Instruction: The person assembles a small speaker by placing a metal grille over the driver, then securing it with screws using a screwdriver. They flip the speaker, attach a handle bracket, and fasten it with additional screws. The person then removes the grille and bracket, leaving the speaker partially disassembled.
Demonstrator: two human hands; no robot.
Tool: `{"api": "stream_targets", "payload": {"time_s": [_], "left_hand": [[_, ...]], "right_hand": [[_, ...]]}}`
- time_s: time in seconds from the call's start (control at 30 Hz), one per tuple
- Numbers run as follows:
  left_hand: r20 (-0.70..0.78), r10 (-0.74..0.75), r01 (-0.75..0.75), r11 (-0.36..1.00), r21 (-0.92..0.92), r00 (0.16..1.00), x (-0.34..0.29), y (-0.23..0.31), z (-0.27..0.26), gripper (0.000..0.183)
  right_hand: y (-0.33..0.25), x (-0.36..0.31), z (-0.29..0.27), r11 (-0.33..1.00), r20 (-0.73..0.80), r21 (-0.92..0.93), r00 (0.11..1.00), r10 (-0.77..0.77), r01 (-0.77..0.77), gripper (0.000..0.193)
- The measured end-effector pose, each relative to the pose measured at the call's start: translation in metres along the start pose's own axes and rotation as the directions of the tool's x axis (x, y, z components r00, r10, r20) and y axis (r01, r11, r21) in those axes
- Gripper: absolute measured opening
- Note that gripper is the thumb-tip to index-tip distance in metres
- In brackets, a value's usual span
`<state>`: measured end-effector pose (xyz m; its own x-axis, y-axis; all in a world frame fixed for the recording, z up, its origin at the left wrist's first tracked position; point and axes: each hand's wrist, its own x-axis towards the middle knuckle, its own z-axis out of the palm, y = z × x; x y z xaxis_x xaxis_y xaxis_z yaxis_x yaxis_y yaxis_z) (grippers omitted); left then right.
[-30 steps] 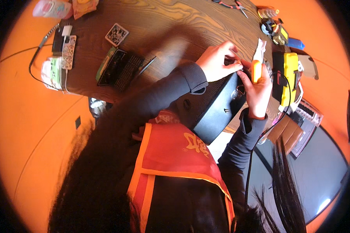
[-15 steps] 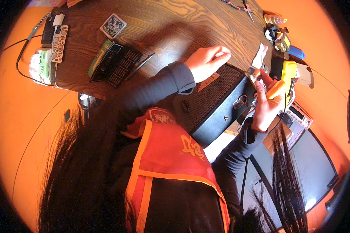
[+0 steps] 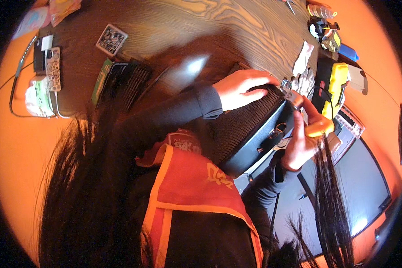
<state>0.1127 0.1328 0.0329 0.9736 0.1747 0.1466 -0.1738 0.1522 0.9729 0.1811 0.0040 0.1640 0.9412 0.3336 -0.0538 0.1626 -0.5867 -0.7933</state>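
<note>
A black speaker [image 3: 245, 129] with a mesh grille stands close in front of my body. At its far right corner, my left hand [image 3: 243, 87] grips the edge, thumb on the grille and fingers curved along the far side. Just to the right, my right hand [image 3: 301, 138] is closed around a tool with a yellow-orange handle [image 3: 319, 128] and a silver metal head [image 3: 292, 97]. That metal head meets the speaker's corner near my left fingertips. My fingers hide part of the tool, so its exact kind is unclear.
A yellow-and-black case [image 3: 336, 80] and a crumpled grey glove-like item [image 3: 304, 81] lie beyond my right hand. Green and black circuit boards [image 3: 123, 82], a small box of parts [image 3: 111, 40] and a power strip [image 3: 53, 69] sit left. A large dark screen [image 3: 357, 187] lies right.
My left hand has moved right and down onto the speaker's corner. My right hand has brought the tool's metal head to that corner. The view has shifted slightly.
</note>
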Motion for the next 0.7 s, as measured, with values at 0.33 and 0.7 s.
{"api": "stream_targets", "payload": {"time_s": [0.33, 0.7], "left_hand": [[-0.126, -0.155, 0.122, 0.963, -0.239, 0.980, -0.023, 0.080, 0.004, 0.044], [0.076, -0.273, 0.282, 0.899, -0.334, 0.959, -0.008, 0.098, 0.000, 0.047]], "right_hand": [[-0.010, -0.040, -0.018, 0.998, -0.025, -0.053, 0.999, -0.039, 0.038, 0.044], [-0.003, -0.056, -0.022, 0.933, 0.215, -0.092, 0.922, -0.322, 0.347, 0.041]]}}
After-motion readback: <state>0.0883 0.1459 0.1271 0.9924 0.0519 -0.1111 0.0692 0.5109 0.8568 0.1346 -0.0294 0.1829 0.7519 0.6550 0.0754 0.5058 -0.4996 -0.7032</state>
